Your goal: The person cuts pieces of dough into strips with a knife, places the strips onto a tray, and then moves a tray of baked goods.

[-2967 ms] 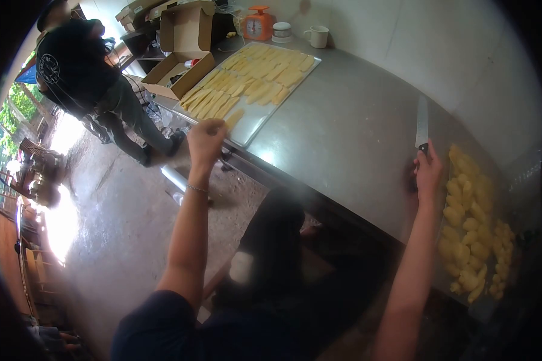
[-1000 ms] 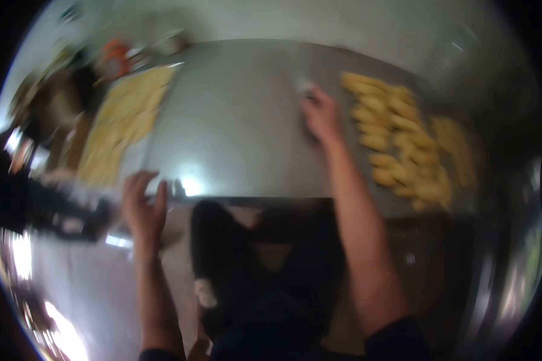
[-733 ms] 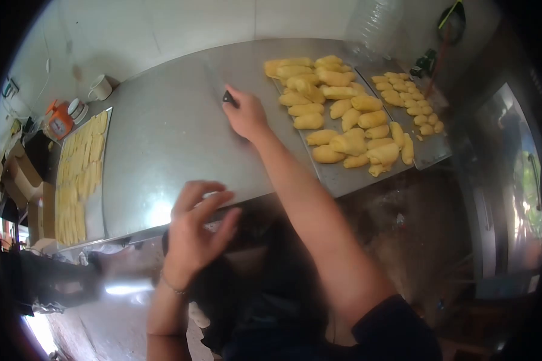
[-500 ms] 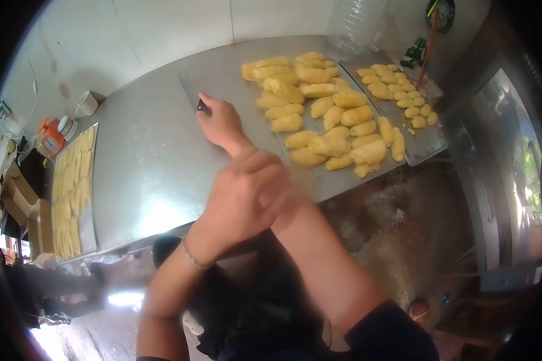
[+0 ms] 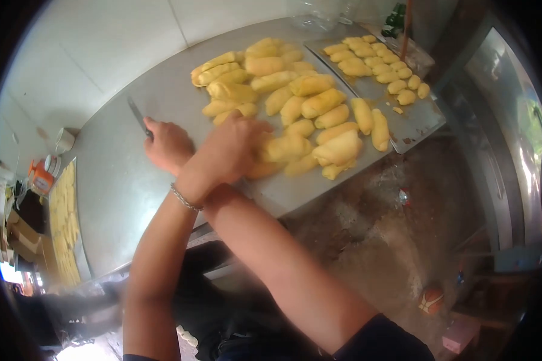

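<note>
My right arm passes beneath my left, so the two cross at the wrists. My right hand, on the left side of the table, is closed around the dark handle of a knife, whose blade points away toward the wall. My left hand, with a chain bracelet at its wrist, reaches to the right over plump yellow dough rolls. Its fingers look apart and somewhat blurred; they are at or just above the nearest rolls, and contact is hard to make out.
Smaller rolls lie on a dark tray at the right. Flat dough strips fill another tray at the left, near an orange scale and a white mug. A ball rests on the floor below the metal table.
My left hand has moved off my right forearm and out over the dough rolls. My right hand keeps the knife. The view has turned, and the table's contents appear shifted left.
</note>
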A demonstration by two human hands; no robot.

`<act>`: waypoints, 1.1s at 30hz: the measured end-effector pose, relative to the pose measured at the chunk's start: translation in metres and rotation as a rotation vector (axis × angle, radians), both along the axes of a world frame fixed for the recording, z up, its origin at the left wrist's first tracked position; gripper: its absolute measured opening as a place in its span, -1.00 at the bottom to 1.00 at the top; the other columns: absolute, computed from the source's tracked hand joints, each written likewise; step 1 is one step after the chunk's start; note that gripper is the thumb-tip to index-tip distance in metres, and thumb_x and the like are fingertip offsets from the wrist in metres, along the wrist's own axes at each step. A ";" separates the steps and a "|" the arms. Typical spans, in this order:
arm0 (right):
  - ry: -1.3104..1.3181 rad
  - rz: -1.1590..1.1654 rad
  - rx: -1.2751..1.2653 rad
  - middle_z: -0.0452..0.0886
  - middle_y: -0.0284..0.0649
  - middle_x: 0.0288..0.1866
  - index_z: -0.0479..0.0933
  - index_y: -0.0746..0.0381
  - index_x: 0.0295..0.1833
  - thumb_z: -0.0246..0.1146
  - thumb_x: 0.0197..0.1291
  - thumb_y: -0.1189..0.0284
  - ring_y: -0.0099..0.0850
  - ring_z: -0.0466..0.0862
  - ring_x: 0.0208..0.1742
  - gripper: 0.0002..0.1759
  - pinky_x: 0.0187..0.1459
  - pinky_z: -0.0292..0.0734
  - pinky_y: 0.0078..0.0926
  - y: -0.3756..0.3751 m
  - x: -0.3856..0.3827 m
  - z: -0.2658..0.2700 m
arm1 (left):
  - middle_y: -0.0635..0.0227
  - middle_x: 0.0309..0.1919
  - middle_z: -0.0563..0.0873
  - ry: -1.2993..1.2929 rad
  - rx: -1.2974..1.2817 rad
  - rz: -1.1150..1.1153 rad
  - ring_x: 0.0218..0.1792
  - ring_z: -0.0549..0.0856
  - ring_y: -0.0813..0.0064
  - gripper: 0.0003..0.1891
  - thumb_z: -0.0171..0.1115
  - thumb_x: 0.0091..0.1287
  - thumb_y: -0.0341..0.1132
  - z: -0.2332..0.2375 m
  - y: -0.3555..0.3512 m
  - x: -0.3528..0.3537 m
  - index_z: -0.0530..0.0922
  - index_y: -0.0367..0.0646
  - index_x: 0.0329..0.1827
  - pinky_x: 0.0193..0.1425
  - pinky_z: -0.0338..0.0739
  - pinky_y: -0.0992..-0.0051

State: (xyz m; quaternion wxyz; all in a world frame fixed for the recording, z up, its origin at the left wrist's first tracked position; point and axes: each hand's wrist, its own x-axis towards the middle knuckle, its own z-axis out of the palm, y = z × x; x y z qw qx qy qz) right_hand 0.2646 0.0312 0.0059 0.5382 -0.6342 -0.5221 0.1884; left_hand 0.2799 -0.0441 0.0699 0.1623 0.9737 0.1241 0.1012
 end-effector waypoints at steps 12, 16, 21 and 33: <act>-0.035 0.002 -0.020 0.88 0.19 0.07 0.65 0.22 0.60 0.26 0.45 0.37 0.18 0.85 0.12 -0.37 0.21 0.77 0.14 0.004 -0.001 -0.003 | 0.00 0.00 0.80 -0.040 0.062 0.081 0.11 0.80 -0.15 -0.40 0.44 0.22 -0.59 -0.001 -0.003 0.000 0.75 -0.06 0.39 0.18 0.72 0.02; 0.274 0.152 -0.168 0.85 0.05 0.18 0.65 0.19 0.53 0.20 0.65 0.26 -0.03 0.86 0.20 -0.51 0.29 0.77 0.05 -0.010 -0.001 0.017 | 0.07 -0.03 0.81 -0.408 0.031 0.242 -0.07 0.85 0.21 -0.33 0.48 0.35 -0.60 0.032 -0.003 -0.033 0.67 -0.01 0.57 0.04 0.75 0.25; 1.328 0.395 0.082 0.84 -0.02 0.23 0.71 0.20 0.46 0.20 0.62 0.24 -0.15 0.84 0.26 -0.53 0.33 0.77 -0.05 0.042 -0.007 -0.041 | 0.29 -0.04 0.86 -0.594 -0.198 0.395 -0.22 0.81 0.54 -0.36 0.55 0.44 -0.55 0.052 0.018 -0.129 0.65 -0.16 0.61 -0.16 0.75 0.48; -0.104 0.019 0.080 0.83 0.25 0.29 0.69 0.26 0.56 0.30 0.46 0.24 0.18 0.79 0.37 -0.37 0.48 0.67 -0.01 0.022 0.002 -0.017 | 0.27 0.01 0.91 -0.640 -0.648 0.409 -0.05 0.85 0.54 -0.40 0.51 0.43 -0.58 -0.007 0.032 -0.218 0.66 -0.20 0.56 0.04 0.73 0.50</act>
